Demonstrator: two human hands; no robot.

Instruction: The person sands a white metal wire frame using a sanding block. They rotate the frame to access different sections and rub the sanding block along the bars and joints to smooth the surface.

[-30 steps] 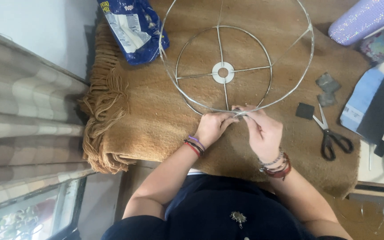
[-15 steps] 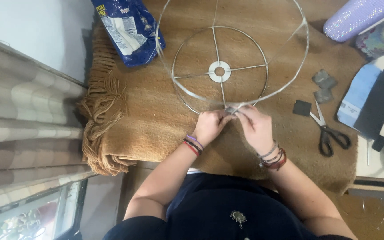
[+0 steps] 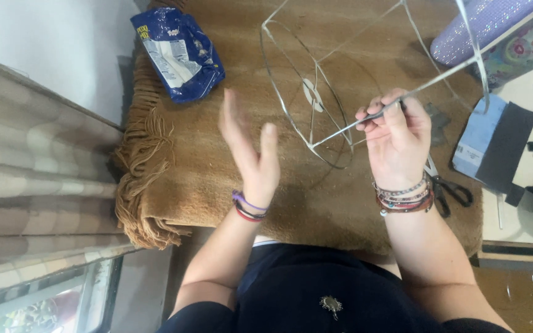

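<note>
Brown fringed blanket (image 3: pixel 229 179) covers the work surface. Left hand (image 3: pixel 251 151) is raised just left of the wire frame (image 3: pixel 316 98), fingers spread, holding nothing. Right hand (image 3: pixel 396 139) pinches one frame strut, tilting the frame up off the blanket. Scissors (image 3: pixel 448 188) lie just right of that hand. Blue bag (image 3: pixel 177 52) sits far left of the frame, purple roll (image 3: pixel 482 24) far right.

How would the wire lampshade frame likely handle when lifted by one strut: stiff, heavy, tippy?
Probably light: the right hand alone holds the wire frame tilted off the brown blanket. Likely fairly stiff, since its rings keep their shape. The thin struts may flex or swing; the left hand is off it.
</note>
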